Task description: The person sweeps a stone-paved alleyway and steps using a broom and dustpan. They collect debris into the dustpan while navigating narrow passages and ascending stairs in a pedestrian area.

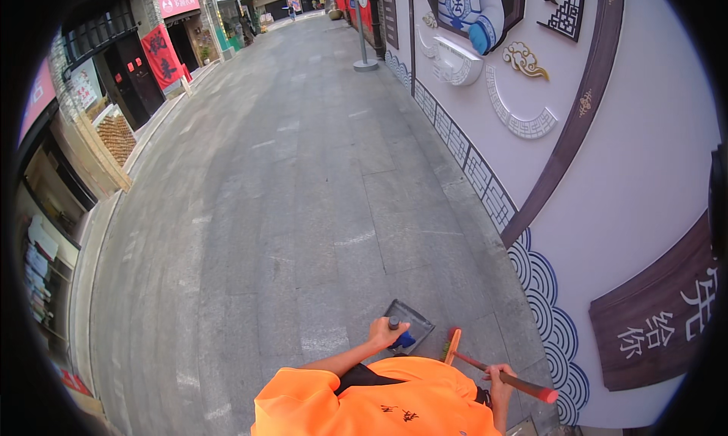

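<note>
From the head view, your left hand (384, 332) is clamped on the handle of a grey dustpan (410, 324) low before you, with open paving (303, 208) running far ahead and left. Your right hand (500, 379) is closed around a broom (500, 374) near the painted wall (644, 170); its head is mostly hidden edge-on.

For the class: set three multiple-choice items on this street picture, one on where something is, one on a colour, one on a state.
1. Where is the dustpan?
A. Ahead of the person, low over the paving
B. Leaning on the painted wall
C. By the distant signpost

2. What colour is the person's top?
A. Blue
B. Orange
C. White

3. What is the right hand doing?
A. Hanging free
B. Pressed flat on the wall
C. Gripping the broom handle

Answers: 1 A, the left hand holds its handle out in front, over the grey slabs. 2 B, the fabric at the lower edge is bright orange. 3 C, its fingers wrap the red-tipped stick.
</note>
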`<state>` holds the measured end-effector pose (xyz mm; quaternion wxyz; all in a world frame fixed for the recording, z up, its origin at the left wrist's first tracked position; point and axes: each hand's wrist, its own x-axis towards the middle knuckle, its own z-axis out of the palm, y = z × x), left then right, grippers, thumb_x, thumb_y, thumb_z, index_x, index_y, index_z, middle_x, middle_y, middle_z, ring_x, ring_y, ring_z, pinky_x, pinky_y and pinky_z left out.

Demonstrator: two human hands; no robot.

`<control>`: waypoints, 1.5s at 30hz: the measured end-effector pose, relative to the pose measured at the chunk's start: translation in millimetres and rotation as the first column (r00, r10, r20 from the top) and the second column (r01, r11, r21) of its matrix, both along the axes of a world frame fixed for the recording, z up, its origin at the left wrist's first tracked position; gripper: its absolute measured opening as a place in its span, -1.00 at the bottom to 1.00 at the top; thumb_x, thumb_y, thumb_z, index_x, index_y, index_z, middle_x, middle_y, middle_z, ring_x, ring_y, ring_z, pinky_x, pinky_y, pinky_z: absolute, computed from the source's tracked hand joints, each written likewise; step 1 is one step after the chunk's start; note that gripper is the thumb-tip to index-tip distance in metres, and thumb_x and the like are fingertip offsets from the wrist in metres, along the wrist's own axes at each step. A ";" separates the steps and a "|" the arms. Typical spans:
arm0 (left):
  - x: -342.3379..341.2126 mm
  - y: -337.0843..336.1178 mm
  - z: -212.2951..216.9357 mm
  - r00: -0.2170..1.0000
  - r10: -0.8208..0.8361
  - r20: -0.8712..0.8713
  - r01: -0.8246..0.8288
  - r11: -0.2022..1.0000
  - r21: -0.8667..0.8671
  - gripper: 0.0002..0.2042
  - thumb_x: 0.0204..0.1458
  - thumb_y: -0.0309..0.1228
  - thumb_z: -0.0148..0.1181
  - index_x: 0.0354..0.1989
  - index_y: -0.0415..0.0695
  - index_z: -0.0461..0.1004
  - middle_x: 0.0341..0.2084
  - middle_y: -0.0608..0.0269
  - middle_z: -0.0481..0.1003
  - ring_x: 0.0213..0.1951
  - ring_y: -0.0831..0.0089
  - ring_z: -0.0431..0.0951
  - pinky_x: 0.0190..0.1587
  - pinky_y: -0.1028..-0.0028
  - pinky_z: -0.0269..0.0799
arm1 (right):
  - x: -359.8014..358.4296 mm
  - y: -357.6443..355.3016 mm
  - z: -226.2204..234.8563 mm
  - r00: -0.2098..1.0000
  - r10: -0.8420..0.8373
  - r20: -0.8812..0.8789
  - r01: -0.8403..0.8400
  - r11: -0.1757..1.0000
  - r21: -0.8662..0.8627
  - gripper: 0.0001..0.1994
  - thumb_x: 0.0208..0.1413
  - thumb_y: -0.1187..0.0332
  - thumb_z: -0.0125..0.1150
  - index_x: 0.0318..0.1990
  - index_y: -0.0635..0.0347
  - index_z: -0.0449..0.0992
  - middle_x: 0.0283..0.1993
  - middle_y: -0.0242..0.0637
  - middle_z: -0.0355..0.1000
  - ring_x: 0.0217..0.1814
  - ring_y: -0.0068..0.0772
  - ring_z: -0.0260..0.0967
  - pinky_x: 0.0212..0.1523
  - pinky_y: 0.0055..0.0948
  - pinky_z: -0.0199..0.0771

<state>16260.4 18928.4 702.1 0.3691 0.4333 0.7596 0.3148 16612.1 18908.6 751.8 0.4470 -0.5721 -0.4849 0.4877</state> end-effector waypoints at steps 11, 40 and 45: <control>-2.2 4.5 -3.4 1.000 -0.019 -0.020 0.019 1.000 -0.020 -0.58 -0.17 0.06 0.21 -0.60 -0.12 0.56 -0.63 0.06 0.52 -0.49 0.10 0.55 -0.45 0.23 0.39 | 12.2 -7.0 15.4 0.988 -0.143 -0.057 0.147 0.986 0.072 -0.82 -0.03 0.49 0.14 -0.25 0.36 0.38 -0.47 -0.26 0.42 -0.50 -0.51 0.39 -0.55 -0.56 0.45; 36.3 54.8 -33.5 0.859 -0.457 0.228 0.443 0.889 0.114 -0.73 0.03 -0.25 0.23 -0.49 -0.25 0.48 -0.62 0.20 0.47 -0.64 0.46 0.41 -0.58 0.47 0.38 | 32.7 -106.0 -6.4 0.946 -0.324 0.013 0.315 0.928 0.198 -0.93 -0.02 0.42 0.16 -0.37 0.19 0.45 -0.37 -0.30 0.46 -0.29 -0.33 0.44 -0.28 -0.38 0.38; 76.6 63.2 -26.7 0.839 -0.503 0.208 0.475 0.863 0.173 -0.72 0.03 -0.25 0.22 -0.50 -0.24 0.47 -0.61 0.21 0.47 -0.62 0.47 0.41 -0.60 0.48 0.36 | 55.7 -132.9 -3.7 0.908 -0.411 0.085 0.395 0.905 0.157 -0.90 0.06 0.38 0.12 -0.37 0.22 0.44 -0.38 -0.29 0.47 -0.33 -0.42 0.45 -0.33 -0.42 0.40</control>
